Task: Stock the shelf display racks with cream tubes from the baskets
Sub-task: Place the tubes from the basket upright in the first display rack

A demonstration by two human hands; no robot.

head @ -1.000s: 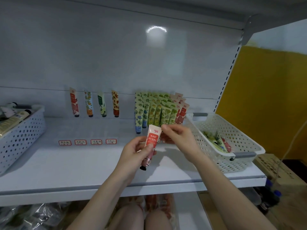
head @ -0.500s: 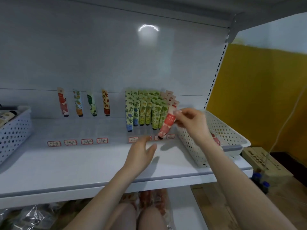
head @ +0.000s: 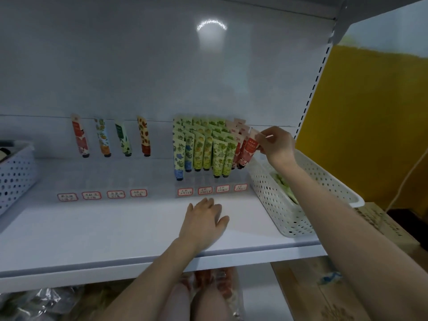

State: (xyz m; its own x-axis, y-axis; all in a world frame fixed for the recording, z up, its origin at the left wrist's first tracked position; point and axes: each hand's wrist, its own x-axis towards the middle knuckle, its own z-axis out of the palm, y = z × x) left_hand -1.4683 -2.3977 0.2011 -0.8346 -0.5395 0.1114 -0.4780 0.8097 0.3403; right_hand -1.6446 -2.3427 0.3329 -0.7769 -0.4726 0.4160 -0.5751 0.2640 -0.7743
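Pinching red tube (head: pixel 250 147) with right hand (head: pixel 275 142), steering it into the rack (head: pixel 240 179). Bracing slack left hand (head: pixel 205 218) flat on shelf (head: pixel 104 232)

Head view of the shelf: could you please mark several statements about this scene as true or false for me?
1. The right hand pinches a red cream tube at the right end of the fuller display rack. True.
2. The left hand grips a green tube. False: it is open, palm down, over the white metal shelf, holding nothing.
3. A white perforated plastic basket stands right of that rack. True.
4. That basket is empty. False: green tubes lie inside.
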